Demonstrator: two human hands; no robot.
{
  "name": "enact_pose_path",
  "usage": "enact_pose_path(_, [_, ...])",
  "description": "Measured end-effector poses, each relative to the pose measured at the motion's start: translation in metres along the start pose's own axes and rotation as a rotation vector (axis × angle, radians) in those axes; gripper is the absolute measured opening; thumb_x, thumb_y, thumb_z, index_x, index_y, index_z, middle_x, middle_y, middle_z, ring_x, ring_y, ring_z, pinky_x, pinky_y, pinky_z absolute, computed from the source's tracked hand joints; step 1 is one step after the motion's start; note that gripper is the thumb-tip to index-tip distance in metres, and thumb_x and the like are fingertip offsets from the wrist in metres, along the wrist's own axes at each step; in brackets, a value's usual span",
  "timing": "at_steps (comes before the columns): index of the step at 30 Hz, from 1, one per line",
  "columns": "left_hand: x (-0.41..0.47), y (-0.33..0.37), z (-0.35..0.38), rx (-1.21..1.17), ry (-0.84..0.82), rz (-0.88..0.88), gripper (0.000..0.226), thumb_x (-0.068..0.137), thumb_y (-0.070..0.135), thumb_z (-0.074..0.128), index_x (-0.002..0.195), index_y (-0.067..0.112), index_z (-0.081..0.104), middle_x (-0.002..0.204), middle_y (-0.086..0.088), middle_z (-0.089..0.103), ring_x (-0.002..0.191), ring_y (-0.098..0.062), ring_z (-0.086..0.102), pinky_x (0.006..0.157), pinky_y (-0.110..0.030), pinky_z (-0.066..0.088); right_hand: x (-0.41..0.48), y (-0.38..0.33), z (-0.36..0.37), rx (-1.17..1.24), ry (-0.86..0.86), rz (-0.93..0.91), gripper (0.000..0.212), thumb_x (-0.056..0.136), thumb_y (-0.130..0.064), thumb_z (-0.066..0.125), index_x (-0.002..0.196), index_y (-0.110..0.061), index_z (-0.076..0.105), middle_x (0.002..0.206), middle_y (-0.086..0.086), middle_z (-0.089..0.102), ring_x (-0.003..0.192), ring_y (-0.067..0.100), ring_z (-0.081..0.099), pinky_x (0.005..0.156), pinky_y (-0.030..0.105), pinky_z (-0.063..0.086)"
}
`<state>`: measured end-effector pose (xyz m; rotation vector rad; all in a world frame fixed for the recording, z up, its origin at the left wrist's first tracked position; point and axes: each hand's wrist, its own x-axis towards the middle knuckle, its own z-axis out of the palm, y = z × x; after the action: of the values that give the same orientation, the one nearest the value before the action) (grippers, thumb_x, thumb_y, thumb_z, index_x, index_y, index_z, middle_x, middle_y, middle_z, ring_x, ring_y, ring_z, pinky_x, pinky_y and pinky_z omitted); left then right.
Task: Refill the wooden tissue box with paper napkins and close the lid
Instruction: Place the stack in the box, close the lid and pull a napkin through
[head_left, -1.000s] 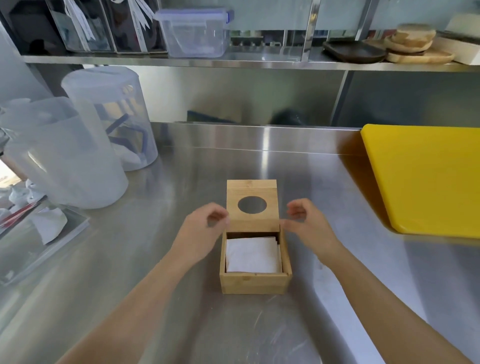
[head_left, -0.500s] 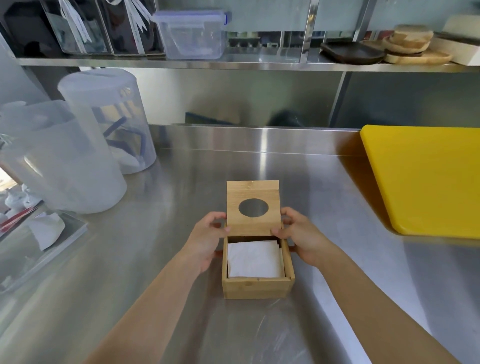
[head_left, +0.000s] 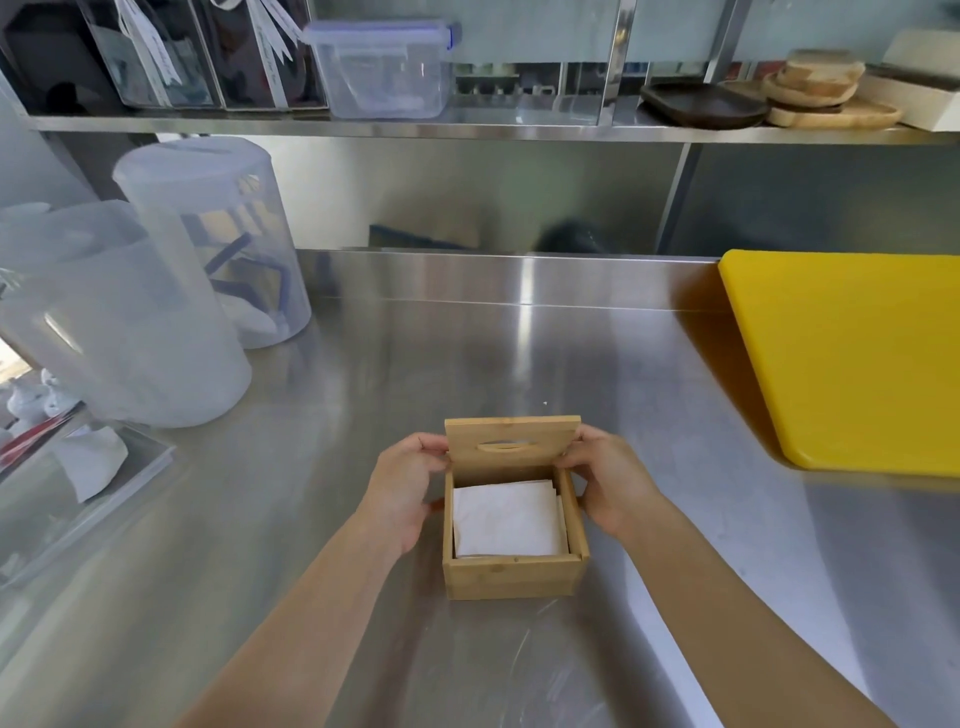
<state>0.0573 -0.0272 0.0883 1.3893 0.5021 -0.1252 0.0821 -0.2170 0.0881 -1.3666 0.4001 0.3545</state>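
Observation:
The square wooden tissue box (head_left: 511, 577) stands on the steel counter near its front, with a stack of white paper napkins (head_left: 506, 517) lying flat inside. Its hinged lid (head_left: 511, 448), which has a round hole, is raised at the far side and tilts toward me. My left hand (head_left: 402, 493) pinches the lid's left edge, thumb and fingers on the wood. My right hand (head_left: 610, 486) grips the lid's right edge the same way, beside the box's right wall.
A yellow cutting board (head_left: 852, 358) lies at the right. Two translucent plastic containers (head_left: 124, 317) stand at the left, with a clear tray (head_left: 78, 499) in front of them. A steel shelf (head_left: 467, 124) above holds a lidded plastic tub and wooden plates.
Both hands closed in on the lid's sides and took hold of it. The lid has swung from lying flat behind the box to a steep tilt over the opening.

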Motion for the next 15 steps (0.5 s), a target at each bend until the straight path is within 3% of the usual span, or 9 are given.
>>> enact_pose_path(1, [0.0, 0.001, -0.002, -0.057, 0.005, -0.045, 0.017, 0.082, 0.014, 0.051, 0.079, 0.017, 0.067, 0.102, -0.012, 0.063, 0.107, -0.029, 0.052, 0.081, -0.046, 0.044, -0.003, -0.001, -0.003, 0.095, -0.013, 0.034, 0.024, 0.071, -0.001, 0.047, 0.084, -0.008, 0.066, 0.094, 0.01, 0.059, 0.092, 0.025, 0.052, 0.067, 0.034, 0.043])
enact_pose_path(2, [0.0, 0.003, -0.005, -0.11, -0.025, -0.104, 0.025, 0.08, 0.035, 0.056, 0.092, 0.017, 0.068, 0.114, -0.013, 0.062, 0.115, -0.029, 0.05, 0.087, -0.049, 0.044, -0.006, -0.002, -0.006, 0.165, -0.029, 0.079, 0.021, 0.071, -0.013, 0.052, 0.087, -0.011, 0.066, 0.101, 0.013, 0.059, 0.092, 0.025, 0.052, 0.067, 0.034, 0.044])
enact_pose_path(4, [0.002, 0.004, -0.014, -0.155, -0.157, -0.285, 0.084, 0.058, 0.072, 0.06, 0.124, 0.021, 0.054, 0.136, -0.011, 0.05, 0.128, -0.028, 0.042, 0.098, -0.059, 0.036, -0.013, -0.005, -0.013, 0.168, -0.122, 0.184, 0.05, 0.073, -0.045, 0.06, 0.108, -0.009, 0.063, 0.124, 0.021, 0.054, 0.104, 0.029, 0.055, 0.077, 0.04, 0.046])
enact_pose_path(5, [0.001, 0.005, -0.016, -0.143, -0.227, -0.344, 0.101, 0.05, 0.08, 0.059, 0.133, 0.025, 0.045, 0.142, -0.009, 0.044, 0.13, -0.028, 0.039, 0.1, -0.06, 0.033, -0.017, -0.007, -0.016, 0.124, -0.183, 0.228, 0.063, 0.074, -0.058, 0.056, 0.114, -0.01, 0.061, 0.134, 0.025, 0.049, 0.116, 0.036, 0.053, 0.083, 0.044, 0.045])
enact_pose_path(6, [-0.001, 0.005, -0.016, -0.115, -0.311, -0.376, 0.102, 0.049, 0.082, 0.057, 0.134, 0.027, 0.043, 0.142, -0.007, 0.045, 0.129, -0.027, 0.042, 0.1, -0.059, 0.035, -0.021, -0.008, -0.017, 0.082, -0.245, 0.256, 0.069, 0.074, -0.067, 0.052, 0.112, -0.011, 0.061, 0.138, 0.026, 0.045, 0.123, 0.04, 0.048, 0.089, 0.046, 0.044])
enact_pose_path(9, [-0.012, 0.006, -0.013, -0.036, -0.446, -0.36, 0.071, 0.065, 0.072, 0.05, 0.117, 0.024, 0.061, 0.121, -0.005, 0.064, 0.113, -0.026, 0.057, 0.087, -0.047, 0.046, -0.029, -0.01, -0.018, 0.005, -0.379, 0.254, 0.068, 0.063, -0.069, 0.053, 0.102, -0.015, 0.067, 0.122, 0.015, 0.06, 0.115, 0.032, 0.053, 0.094, 0.049, 0.041])
enact_pose_path(13, [-0.017, 0.005, -0.014, -0.028, -0.451, -0.301, 0.031, 0.065, 0.04, 0.055, 0.082, 0.019, 0.069, 0.086, -0.005, 0.059, 0.081, -0.025, 0.054, 0.07, -0.034, 0.043, -0.029, -0.006, -0.02, -0.041, -0.392, 0.196, 0.026, 0.065, -0.037, 0.058, 0.08, -0.017, 0.067, 0.091, 0.004, 0.056, 0.09, 0.022, 0.051, 0.078, 0.043, 0.045])
enact_pose_path(15, [-0.017, 0.001, -0.014, -0.008, -0.422, -0.298, 0.035, 0.058, 0.026, 0.056, 0.09, 0.017, 0.069, 0.089, -0.005, 0.055, 0.077, -0.023, 0.05, 0.065, -0.032, 0.045, -0.027, -0.003, -0.022, -0.077, -0.402, 0.176, 0.036, 0.064, -0.024, 0.052, 0.095, -0.01, 0.065, 0.094, 0.003, 0.056, 0.09, 0.021, 0.051, 0.067, 0.038, 0.049])
